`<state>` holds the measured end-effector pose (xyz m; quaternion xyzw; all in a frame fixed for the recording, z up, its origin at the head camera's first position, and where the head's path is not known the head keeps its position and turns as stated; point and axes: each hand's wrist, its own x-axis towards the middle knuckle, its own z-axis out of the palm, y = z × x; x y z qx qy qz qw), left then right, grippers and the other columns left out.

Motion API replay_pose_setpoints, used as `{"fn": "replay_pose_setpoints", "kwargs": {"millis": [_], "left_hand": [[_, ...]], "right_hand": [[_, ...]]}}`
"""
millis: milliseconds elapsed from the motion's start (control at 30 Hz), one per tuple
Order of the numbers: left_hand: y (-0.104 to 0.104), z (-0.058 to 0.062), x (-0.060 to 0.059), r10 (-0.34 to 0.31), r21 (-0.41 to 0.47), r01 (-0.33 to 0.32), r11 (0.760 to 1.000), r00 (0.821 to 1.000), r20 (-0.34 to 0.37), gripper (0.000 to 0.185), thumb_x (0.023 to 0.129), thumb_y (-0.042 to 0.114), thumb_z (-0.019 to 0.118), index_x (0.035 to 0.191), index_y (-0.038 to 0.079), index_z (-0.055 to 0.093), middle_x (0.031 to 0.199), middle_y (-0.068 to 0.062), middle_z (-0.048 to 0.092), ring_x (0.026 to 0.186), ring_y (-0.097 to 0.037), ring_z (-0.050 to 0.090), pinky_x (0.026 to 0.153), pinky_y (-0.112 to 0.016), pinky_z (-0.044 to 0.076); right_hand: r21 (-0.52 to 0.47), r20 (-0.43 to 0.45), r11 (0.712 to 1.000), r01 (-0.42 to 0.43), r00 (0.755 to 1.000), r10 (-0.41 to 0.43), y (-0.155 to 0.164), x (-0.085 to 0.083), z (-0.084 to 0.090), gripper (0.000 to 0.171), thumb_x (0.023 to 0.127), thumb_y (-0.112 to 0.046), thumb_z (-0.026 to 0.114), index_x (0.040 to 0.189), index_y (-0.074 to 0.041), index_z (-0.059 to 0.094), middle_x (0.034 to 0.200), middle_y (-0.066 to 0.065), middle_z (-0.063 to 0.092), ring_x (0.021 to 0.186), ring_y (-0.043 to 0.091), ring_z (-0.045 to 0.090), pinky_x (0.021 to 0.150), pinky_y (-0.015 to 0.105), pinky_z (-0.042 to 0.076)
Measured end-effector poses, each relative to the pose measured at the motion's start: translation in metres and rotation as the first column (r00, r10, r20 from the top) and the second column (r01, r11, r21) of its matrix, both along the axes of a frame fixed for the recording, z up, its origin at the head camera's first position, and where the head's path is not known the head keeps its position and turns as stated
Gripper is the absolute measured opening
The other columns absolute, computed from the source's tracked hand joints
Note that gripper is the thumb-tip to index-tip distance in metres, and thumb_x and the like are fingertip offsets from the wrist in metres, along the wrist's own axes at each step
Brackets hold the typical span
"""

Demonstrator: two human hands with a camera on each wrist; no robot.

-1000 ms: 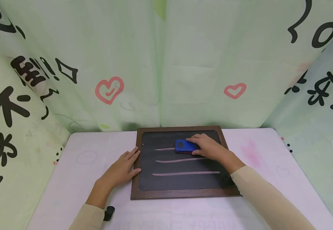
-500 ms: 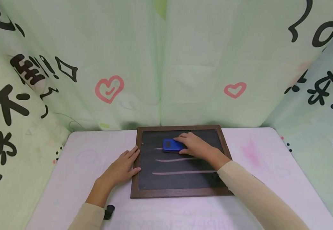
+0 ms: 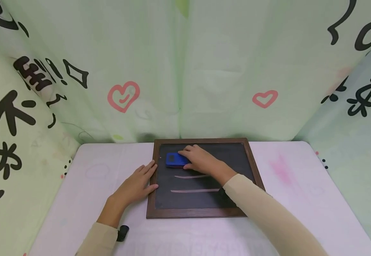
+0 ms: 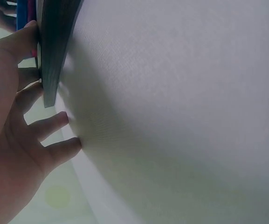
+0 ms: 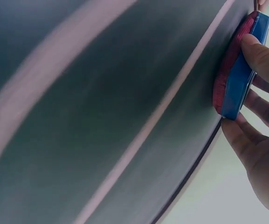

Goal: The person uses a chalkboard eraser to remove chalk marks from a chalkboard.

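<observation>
A small blackboard (image 3: 198, 201) in a brown wooden frame lies on the table. My right hand (image 3: 202, 161) grips a blue chalkboard eraser (image 3: 174, 160) near the board's upper left. In the right wrist view the eraser's red felt (image 5: 228, 70) faces the board, with thumb and fingers around its blue body. Two pink chalk lines cross the board, a middle line (image 3: 190, 176) and a lower line (image 3: 195, 191), both partly covered by the right arm. My left hand (image 3: 135, 186) rests with extended fingers on the frame's left side; two of its fingertips touch the tabletop in the left wrist view.
The table (image 3: 108, 160) has a pale pinkish cover, with a pink stain (image 3: 281, 169) right of the board. Behind it hangs a light green curtain (image 3: 217, 89) with hearts and black characters, enclosing the back and sides. A small black object (image 3: 122, 233) sits at the left wrist.
My right hand has slid the eraser leftward across the board, and the top chalk line no longer shows. The left hand has stayed on the frame. The head view has shifted slightly.
</observation>
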<state>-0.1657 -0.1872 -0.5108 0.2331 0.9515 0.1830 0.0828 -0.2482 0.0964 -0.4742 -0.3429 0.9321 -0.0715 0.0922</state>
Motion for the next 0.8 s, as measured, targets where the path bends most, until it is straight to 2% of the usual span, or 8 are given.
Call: {"fn": "replay_pose_setpoints", "kwargs": {"millis": [400, 800], "left_hand": [[0.001, 0.003, 0.0, 0.004, -0.016, -0.004, 1.0, 1.0, 0.011, 0.074, 0.104, 0.04, 0.062, 0.162, 0.006, 0.032, 0.172, -0.01, 0.023, 0.151, -0.049, 0.031, 0.119, -0.061, 0.037], [0.002, 0.004, 0.0, 0.007, -0.011, -0.007, 1.0, 1.0, 0.018, 0.074, 0.103, 0.039, 0.063, 0.162, 0.007, 0.032, 0.172, -0.009, 0.023, 0.151, -0.049, 0.032, 0.118, -0.061, 0.038]], "right_hand": [[0.021, 0.034, 1.0, 0.011, 0.999, -0.012, -0.032, -0.011, 0.005, 0.061, 0.098, -0.033, 0.072, 0.151, -0.01, 0.054, 0.147, 0.013, 0.058, 0.132, 0.033, 0.055, 0.114, 0.044, 0.046], [0.047, 0.095, 0.999, -0.001, 0.995, -0.004, -0.032, -0.009, 0.012, 0.059, 0.1, -0.028, 0.07, 0.154, -0.013, 0.051, 0.15, 0.012, 0.054, 0.137, 0.034, 0.051, 0.117, 0.046, 0.044]]}}
